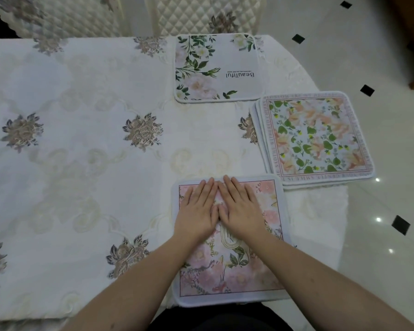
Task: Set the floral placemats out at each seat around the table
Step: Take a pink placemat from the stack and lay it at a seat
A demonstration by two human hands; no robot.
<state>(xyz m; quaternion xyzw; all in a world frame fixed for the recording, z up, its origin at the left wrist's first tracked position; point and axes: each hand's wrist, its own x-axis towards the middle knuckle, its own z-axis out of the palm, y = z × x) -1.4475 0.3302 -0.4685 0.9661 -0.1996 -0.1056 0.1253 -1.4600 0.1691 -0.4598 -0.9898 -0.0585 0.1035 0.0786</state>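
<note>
A pink floral placemat [237, 271] lies at the table's near edge in front of me. My left hand [197, 209] and my right hand [243, 206] press flat on its far half, side by side, fingers straight and touching each other. A white placemat with green leaves and the word "Beautiful" [216, 68] lies at the far edge. A stack of placemats with an orange and green flower print on top [313, 137] sits at the table's right end, partly over the edge.
The table carries a white embroidered cloth [81, 139] with grey-brown flower motifs. Two quilted chair backs [201, 15] stand behind the far edge. Glossy white floor tiles with black diamonds [392, 115] lie to the right.
</note>
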